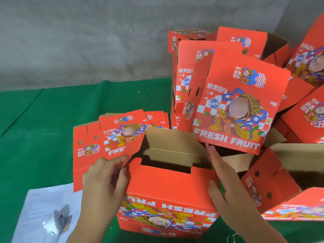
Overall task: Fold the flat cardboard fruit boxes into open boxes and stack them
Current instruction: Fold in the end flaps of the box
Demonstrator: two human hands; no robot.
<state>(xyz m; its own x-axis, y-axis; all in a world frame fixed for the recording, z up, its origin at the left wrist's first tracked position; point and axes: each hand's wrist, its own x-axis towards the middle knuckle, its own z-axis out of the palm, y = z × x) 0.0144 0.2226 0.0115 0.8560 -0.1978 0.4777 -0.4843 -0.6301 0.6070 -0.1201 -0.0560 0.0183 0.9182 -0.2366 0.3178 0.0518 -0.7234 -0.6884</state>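
Boxes (168,195) — red outside, brown inside, with blue, yellow and white-checked print; cloth (52,120) green, wall (78,41) grey.

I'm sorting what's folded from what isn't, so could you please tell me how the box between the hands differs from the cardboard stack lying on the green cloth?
The box stands opened up, brown inside showing; the flat stack lies unfolded. The box's picture faces the camera upside down; the stack's reads upright. The right hand touches only the box, while the left hand rests over the stack's near edge. Both share the same red print.
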